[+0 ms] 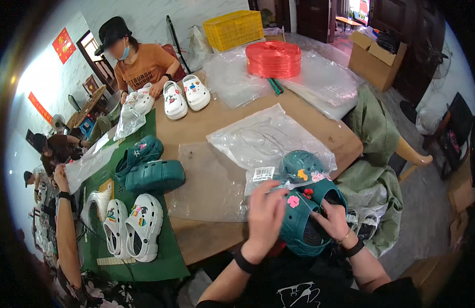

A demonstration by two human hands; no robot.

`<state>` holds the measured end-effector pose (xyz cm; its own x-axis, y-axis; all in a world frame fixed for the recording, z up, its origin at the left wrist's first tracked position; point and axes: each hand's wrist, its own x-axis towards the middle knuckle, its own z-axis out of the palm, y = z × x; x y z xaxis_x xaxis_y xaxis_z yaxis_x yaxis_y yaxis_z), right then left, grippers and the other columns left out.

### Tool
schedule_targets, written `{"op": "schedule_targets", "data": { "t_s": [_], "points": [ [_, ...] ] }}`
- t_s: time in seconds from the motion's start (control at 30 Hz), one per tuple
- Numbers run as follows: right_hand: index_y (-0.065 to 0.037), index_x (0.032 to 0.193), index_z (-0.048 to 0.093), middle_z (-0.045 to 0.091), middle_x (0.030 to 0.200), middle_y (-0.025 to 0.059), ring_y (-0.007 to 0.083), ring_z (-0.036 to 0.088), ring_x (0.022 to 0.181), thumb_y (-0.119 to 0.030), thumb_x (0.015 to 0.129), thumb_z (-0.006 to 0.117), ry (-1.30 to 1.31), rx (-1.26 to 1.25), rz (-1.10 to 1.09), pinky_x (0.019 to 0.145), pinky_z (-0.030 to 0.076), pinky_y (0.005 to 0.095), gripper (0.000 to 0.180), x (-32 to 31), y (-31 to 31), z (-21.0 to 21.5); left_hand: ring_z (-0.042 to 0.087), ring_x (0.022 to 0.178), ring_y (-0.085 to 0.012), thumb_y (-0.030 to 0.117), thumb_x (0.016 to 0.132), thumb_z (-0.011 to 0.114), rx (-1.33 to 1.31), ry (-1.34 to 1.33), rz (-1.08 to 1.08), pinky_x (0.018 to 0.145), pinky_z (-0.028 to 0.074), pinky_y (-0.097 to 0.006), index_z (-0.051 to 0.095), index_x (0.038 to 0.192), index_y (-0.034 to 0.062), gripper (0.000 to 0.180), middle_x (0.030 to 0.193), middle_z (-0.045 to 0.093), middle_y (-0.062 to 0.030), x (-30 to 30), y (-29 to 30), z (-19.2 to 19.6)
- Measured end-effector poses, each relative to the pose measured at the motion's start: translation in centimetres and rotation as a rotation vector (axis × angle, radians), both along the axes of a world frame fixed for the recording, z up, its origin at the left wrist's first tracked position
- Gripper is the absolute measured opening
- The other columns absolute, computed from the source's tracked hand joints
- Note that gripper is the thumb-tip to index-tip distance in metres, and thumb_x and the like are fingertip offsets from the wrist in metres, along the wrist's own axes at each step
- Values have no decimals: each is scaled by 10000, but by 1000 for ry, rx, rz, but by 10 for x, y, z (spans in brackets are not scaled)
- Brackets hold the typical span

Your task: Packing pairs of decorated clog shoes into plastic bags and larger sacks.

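Observation:
A pair of dark green clogs (295,220) with flower and cherry charms is in front of me, toes up under a clear plastic bag (248,136). My right hand (334,219) grips the clogs at their foot openings, the thumb reaching into one and the other fingers partly hidden in the other. Beside the bag's near edge is my left hand (266,215), its fingers raised and apart at the left of the clogs. Whether those fingertips touch the plastic I cannot tell. Through the bag, yellow and pink charms show on the green toes.
Another green pair (154,174) and white clogs (144,226) lie on the green mat (168,251) at left. Across the table a person (147,64) handles bagged white clogs; a co-worker's arm (67,231) lifts plastic at left. Red twine (273,59) stands on plastic sheets at the back.

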<state>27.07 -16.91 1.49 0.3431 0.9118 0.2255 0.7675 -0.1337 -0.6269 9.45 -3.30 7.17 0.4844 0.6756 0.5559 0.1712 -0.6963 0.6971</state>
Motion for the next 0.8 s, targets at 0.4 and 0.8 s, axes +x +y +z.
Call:
{"op": "schedule_targets", "data": {
  "t_s": [0.4,0.8],
  "points": [
    [-7,1084,591,567,651,209,370,598,607,-239,826,705,77,-13,-23,555,451,411,365,0,6,10,564,805,-121,62,919,611,-519,-279,217,717,465,-269,598,995,27,84,905,598,-52,-29,32,-69],
    [-18,1053,559,589,755,224,417,597,715,-260,850,671,35,-57,-146,606,468,422,335,-9,26,30,573,658,-167,-10,865,642,-179,-53,41,601,465,-262,586,985,17,135,864,593,-91,-42,-32,-63]
  ]
}}
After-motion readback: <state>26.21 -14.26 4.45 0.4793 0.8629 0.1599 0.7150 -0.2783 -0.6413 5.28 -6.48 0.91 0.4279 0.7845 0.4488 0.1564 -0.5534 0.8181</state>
